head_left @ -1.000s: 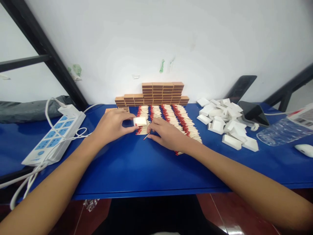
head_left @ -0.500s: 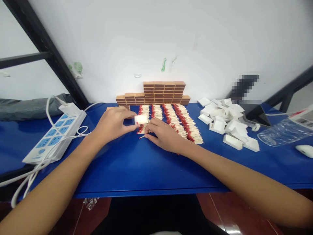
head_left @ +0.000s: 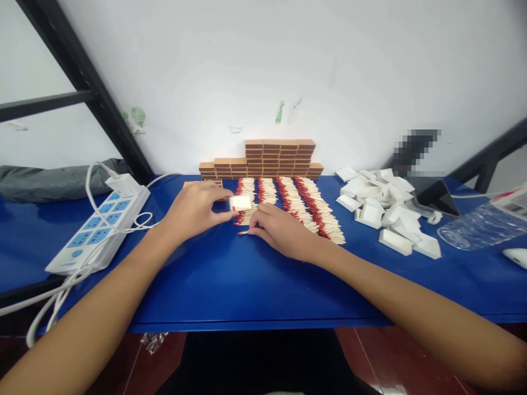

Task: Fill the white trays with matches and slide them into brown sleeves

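Observation:
My left hand (head_left: 201,210) pinches a small white matchbox tray (head_left: 241,203) between thumb and fingers, with a red match head visible at its near left corner. Just right of it, my right hand (head_left: 275,227) is closed on a match (head_left: 242,232), whose red head points left. Behind and beside the hands lie several rows of red-headed matches (head_left: 310,200) on the blue table (head_left: 230,285). The tray and my right hand partly cover the leftmost rows.
Stacked brown matchboxes (head_left: 280,159) stand against the wall. At right are a heap of white trays (head_left: 376,197), a dark phone-like device (head_left: 436,196), a clear plastic bottle (head_left: 469,230) and a white mouse (head_left: 515,256). A power strip (head_left: 99,225) with cables sits at left.
The view has shifted slightly, moving everything a little to the right. My right hand still holds the match, now lying more level just below the tray. My left hand keeps its hold.

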A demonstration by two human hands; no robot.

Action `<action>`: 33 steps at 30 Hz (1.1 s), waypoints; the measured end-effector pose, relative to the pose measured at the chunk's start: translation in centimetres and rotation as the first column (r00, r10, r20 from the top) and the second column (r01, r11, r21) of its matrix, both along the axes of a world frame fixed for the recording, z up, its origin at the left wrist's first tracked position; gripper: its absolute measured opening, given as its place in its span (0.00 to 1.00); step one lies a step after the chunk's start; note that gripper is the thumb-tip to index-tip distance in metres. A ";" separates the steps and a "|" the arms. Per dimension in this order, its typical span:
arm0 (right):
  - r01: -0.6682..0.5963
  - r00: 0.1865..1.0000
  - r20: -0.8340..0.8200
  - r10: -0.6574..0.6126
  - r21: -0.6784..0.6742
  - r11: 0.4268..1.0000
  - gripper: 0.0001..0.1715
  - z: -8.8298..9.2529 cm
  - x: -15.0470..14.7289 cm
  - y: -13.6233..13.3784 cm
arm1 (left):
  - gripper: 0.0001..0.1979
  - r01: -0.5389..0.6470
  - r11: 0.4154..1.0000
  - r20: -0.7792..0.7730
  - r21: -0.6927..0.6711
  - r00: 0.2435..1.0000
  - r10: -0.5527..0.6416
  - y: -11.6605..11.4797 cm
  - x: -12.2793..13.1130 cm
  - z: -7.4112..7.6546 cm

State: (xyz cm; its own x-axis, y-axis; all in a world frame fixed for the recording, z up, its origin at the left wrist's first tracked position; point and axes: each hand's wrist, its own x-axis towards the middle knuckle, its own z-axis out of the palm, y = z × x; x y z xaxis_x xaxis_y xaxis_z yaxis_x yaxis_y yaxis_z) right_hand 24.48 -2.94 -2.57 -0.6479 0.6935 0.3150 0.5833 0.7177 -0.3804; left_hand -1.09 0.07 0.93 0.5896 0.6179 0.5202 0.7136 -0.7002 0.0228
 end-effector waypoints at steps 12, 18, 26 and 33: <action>0.141 0.989 -0.086 -0.121 0.290 0.947 0.05 0.4 0.9 1.0 | 0.18 0.155 0.987 0.076 -0.039 0.986 -0.151 -0.8 1.4 -0.7; 0.150 0.987 -0.099 -0.127 0.281 0.948 0.04 0.4 0.8 0.8 | 0.17 0.173 0.984 0.127 -0.050 0.978 -0.165 -1.0 1.7 -1.0; 0.021 1.000 0.004 -0.021 -0.038 0.999 0.02 1.4 2.9 1.0 | 0.15 0.029 0.999 0.087 -0.022 0.996 -0.027 -0.4 0.6 0.0; -0.028 0.999 0.020 0.031 -0.125 0.992 0.04 0.7 2.0 0.7 | 0.15 0.007 0.999 0.065 -0.040 0.998 -0.004 -0.2 0.5 -0.1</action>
State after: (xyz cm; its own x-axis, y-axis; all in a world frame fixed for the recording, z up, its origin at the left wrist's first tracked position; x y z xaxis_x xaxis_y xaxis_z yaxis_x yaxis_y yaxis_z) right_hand 26.50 -2.23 -1.86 -0.6745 0.7070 0.2126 0.5719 0.6825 -0.4551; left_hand -0.61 -0.17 0.79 0.5588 0.6356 0.5327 0.7057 -0.7018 0.0970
